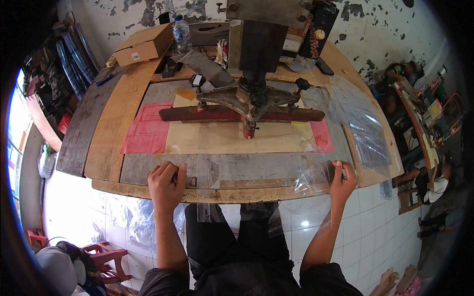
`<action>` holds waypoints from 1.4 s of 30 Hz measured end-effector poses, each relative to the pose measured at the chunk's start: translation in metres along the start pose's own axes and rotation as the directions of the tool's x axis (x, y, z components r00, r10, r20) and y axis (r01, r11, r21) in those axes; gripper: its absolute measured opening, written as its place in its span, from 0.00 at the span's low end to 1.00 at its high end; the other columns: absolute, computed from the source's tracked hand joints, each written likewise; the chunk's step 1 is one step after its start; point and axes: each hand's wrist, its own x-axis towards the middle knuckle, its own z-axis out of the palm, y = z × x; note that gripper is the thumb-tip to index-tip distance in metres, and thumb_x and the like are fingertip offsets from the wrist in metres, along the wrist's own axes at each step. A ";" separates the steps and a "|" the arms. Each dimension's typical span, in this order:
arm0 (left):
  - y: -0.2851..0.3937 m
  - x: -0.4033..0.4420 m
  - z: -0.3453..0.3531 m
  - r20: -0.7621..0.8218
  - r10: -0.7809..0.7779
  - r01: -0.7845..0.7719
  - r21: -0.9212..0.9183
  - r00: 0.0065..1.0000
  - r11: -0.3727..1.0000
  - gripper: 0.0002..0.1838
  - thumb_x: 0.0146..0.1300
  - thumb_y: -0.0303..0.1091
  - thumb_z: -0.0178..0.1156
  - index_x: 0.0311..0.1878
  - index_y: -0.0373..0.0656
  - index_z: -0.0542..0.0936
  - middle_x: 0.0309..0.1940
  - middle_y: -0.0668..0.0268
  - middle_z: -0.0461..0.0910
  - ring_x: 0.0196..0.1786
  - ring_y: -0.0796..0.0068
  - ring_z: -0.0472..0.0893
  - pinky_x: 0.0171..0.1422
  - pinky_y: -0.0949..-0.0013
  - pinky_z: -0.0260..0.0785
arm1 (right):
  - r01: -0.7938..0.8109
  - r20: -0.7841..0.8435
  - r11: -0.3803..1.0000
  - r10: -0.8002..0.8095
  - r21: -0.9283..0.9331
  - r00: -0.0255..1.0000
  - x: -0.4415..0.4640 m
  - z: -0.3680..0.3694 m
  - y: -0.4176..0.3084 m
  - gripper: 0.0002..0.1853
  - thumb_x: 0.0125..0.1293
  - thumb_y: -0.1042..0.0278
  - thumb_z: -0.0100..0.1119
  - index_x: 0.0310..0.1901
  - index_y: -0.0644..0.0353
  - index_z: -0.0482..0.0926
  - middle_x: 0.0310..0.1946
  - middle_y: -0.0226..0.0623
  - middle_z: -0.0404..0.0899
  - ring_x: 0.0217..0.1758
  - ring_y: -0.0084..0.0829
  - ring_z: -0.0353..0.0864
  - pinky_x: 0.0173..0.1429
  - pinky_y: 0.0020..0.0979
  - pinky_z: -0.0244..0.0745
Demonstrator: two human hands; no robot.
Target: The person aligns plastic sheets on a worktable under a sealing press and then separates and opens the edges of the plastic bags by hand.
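A clear plastic sheet (301, 185) spans the front edge of the worktable (138, 189), its lower part hanging over my lap. My left hand (168, 182) is closed at the front edge, left of the sheet; what its fingers hold, if anything, is too small to tell. On the right, my right hand (342, 178) pinches the sheet's right side between thumb and fingers. Beyond both hands, a metal press head with a long red-brown bar (222, 114) stands over a yellow board (187, 138) with pink material (145, 133) at its ends.
Clear plastic sheets (368, 133) lie at the table's right. A cardboard box (143, 45), a water bottle (181, 33) and a phone (324, 66) stand or lie at the back. Red stools (109, 259) are at lower left. Other people are at the far right.
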 end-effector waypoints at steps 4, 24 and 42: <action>0.000 0.000 0.001 -0.003 -0.002 0.002 0.001 1.000 1.000 0.19 0.66 0.27 0.71 0.24 0.40 0.71 0.20 0.61 0.71 0.23 0.54 0.71 0.34 0.55 0.63 | -0.008 0.001 1.000 0.008 -0.004 1.000 0.000 0.000 -0.002 0.09 0.78 0.69 0.64 0.41 0.67 0.87 0.38 0.40 0.89 0.42 0.35 0.88 0.50 0.35 0.79; -0.001 0.001 0.001 -0.005 -0.001 0.001 -0.020 1.000 1.000 0.19 0.66 0.27 0.72 0.24 0.40 0.71 0.20 0.61 0.72 0.22 0.55 0.71 0.33 0.56 0.63 | -0.048 0.017 0.999 0.048 -0.012 0.999 -0.001 -0.001 0.000 0.10 0.78 0.69 0.64 0.42 0.66 0.88 0.38 0.39 0.90 0.43 0.34 0.89 0.52 0.34 0.80; -0.003 0.000 0.000 0.000 -0.006 0.006 -0.029 1.000 1.000 0.20 0.66 0.28 0.72 0.24 0.42 0.71 0.19 0.63 0.70 0.21 0.57 0.70 0.32 0.57 0.64 | -0.057 0.009 0.995 0.058 -0.077 0.998 0.000 0.000 -0.003 0.13 0.80 0.67 0.61 0.42 0.68 0.88 0.38 0.40 0.91 0.44 0.36 0.90 0.54 0.36 0.81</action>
